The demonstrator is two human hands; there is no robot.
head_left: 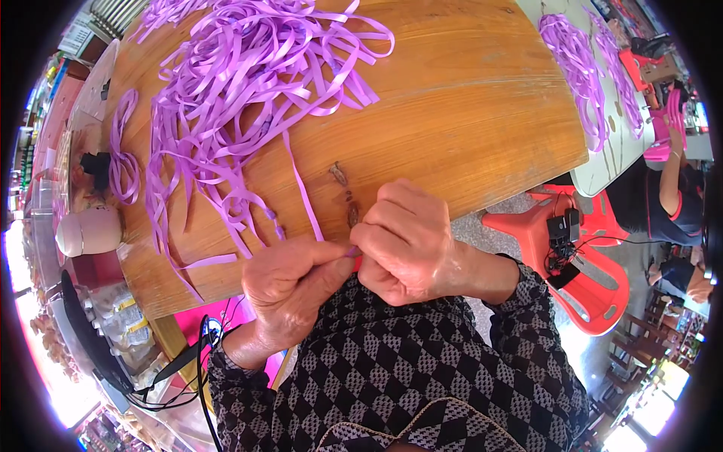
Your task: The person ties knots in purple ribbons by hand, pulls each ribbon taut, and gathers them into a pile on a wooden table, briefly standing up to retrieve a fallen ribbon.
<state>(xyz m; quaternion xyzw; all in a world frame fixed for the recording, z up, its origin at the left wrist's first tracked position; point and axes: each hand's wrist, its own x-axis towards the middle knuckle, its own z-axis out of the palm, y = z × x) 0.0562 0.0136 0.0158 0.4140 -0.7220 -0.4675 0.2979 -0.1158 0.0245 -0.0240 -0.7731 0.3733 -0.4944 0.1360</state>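
A purple ribbon [301,188] runs from the large tangled heap of purple ribbons [248,68] down to my hands at the table's near edge. My left hand [290,282] pinches the ribbon between thumb and forefinger. Right beside it, my right hand [407,245] is closed, its curled fingers meeting the left fingertips at a small bit of purple. Most of what lies inside the right fingers is hidden. Small darker purple knots [275,222] show on a ribbon just beyond my left hand.
The heap lies on a wooden table [467,98]. A separate ribbon loop [124,151] is at its left edge, near a pale rounded container [89,231]. More ribbons [576,75] lie on a white table. A red stool [580,286] holds black cables. Another person [663,188] is at far right.
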